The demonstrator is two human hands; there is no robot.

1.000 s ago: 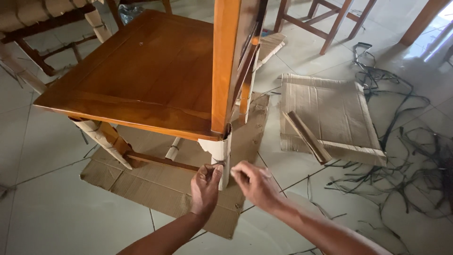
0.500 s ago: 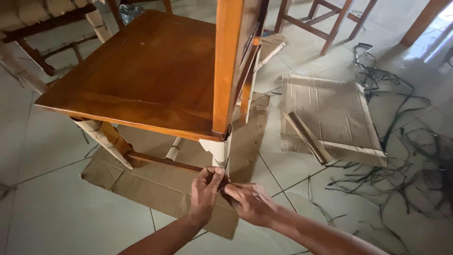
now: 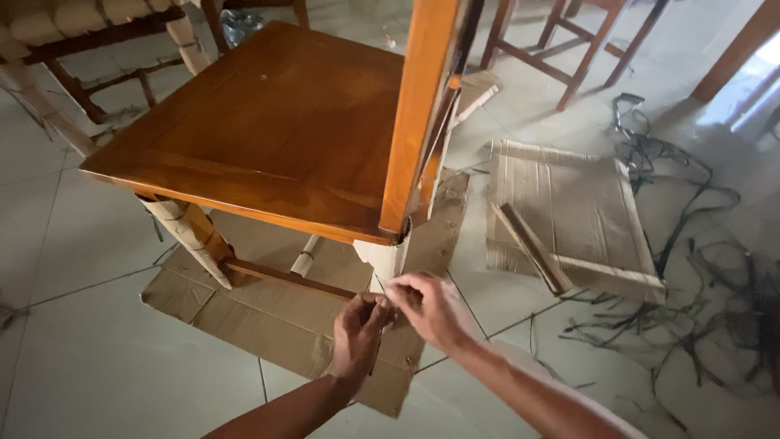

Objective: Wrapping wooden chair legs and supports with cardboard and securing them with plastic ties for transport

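A glossy brown wooden chair (image 3: 268, 130) stands on a flat cardboard sheet (image 3: 244, 313). Its near back leg (image 3: 392, 258) is wrapped in pale cardboard. Both my hands meet just below that wrap, low on the leg. My left hand (image 3: 360, 327) is closed, fingers pinched on what looks like a thin dark strap at the leg. My right hand (image 3: 432, 309) pinches the same spot from the right, thumb and forefinger together. The leg's foot is hidden behind my hands. The front leg (image 3: 188, 236) is also wrapped in cardboard.
A folded cardboard piece (image 3: 569, 203) with a loose strip on it lies on the tiles to the right. Tangled black straps (image 3: 707, 284) are scattered beyond it. Other wooden chairs (image 3: 569, 49) stand at the back, and a wrapped one (image 3: 73, 49) at top left.
My right hand rose from low beside the leg and now pinches at the wrap's lower edge. My left hand stayed at the leg. The view shifted slightly down and right.
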